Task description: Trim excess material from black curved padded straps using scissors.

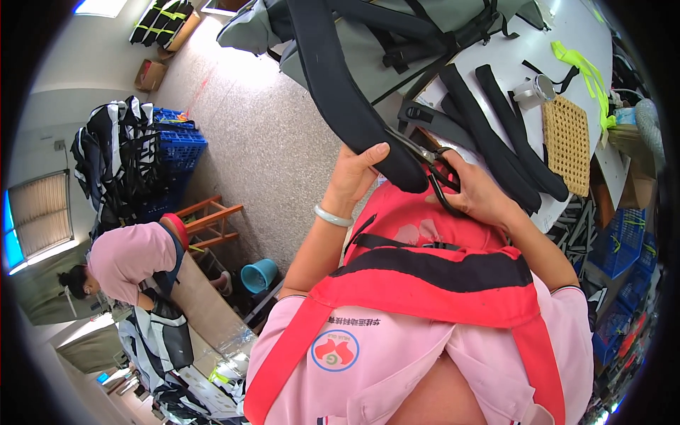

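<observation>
A long black padded strap (338,99) curves down from a grey-green bag (248,32) and ends above my lap. My left hand (352,173) is closed on the strap near its rounded lower end, thumb on top. In my right hand (482,191) is a pair of scissors (412,147) with black handles, my fingers through the loops. The blades lie along the strap's right edge, pointing up and left; whether they touch the fabric I cannot tell. Below the hands is my red apron (418,212).
On the white table (598,42) at right lie more black padded straps (496,142), a metal mug (533,92), a woven mat (567,145) and neon-yellow webbing (588,74). At left a co-worker (131,262) bends over a work table, near a blue bucket (259,275) and stacked blue crates (180,145).
</observation>
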{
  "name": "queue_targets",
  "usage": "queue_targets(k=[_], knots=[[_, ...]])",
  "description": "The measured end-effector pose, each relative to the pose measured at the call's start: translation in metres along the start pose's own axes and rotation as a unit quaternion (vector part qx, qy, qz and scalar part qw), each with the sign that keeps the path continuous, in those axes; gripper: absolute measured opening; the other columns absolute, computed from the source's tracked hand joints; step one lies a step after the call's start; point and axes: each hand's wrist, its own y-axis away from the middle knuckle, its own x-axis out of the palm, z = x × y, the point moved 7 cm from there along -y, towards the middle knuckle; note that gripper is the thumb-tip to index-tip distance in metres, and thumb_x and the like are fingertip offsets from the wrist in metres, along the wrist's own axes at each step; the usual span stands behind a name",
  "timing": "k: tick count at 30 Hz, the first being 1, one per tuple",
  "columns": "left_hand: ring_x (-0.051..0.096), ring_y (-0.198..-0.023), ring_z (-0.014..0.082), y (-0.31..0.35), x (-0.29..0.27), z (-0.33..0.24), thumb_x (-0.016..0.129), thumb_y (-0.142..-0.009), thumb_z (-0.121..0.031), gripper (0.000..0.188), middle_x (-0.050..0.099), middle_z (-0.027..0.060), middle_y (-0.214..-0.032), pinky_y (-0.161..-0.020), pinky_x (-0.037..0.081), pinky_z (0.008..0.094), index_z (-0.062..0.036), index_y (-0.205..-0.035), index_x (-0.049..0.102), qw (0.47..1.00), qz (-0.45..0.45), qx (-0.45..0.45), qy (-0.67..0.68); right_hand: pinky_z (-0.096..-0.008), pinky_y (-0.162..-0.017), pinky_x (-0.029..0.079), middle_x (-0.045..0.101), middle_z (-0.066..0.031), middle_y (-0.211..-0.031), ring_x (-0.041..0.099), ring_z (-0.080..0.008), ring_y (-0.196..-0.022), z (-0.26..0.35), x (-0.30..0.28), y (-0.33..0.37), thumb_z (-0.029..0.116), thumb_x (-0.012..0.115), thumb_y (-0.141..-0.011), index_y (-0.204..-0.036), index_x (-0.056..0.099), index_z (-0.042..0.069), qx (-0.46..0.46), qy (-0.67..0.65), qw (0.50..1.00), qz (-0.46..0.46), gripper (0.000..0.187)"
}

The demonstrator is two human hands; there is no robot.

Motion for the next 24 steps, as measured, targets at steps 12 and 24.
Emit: queue_targets(k=[12,24], knots=[[0.063,-0.099,0.0198,0.0,-0.004,0.008,0.072,-0.08,0.001,0.038,0.064,0.0053,-0.105,-0.088,0.052,0.0352,-0.0044,-0.115,0.057,1.0,-0.017,0.002,0.007,-0.0445,-0.073,0.047,0.062,-0.0249,-0.088,0.06,-0.0442,-0.085,-0.003,0.008,-0.01,0.014,0.068,-0.082,-0.105,0.046,0.001,0.011,0.087,0.996,0.008,0.034],[0.064,-0.096,0.0213,-0.011,0.012,0.004,0.07,-0.084,-0.004,0.035,0.064,0.0074,-0.104,-0.088,0.053,0.0358,-0.0036,-0.116,0.057,0.999,0.024,-0.013,0.033,-0.0458,-0.07,0.046,0.062,-0.0244,-0.089,0.06,-0.0441,-0.084,-0.025,0.001,-0.016,0.013,0.068,-0.083,-0.102,0.048,0.002,0.023,0.036,0.999,-0.034,0.03]])
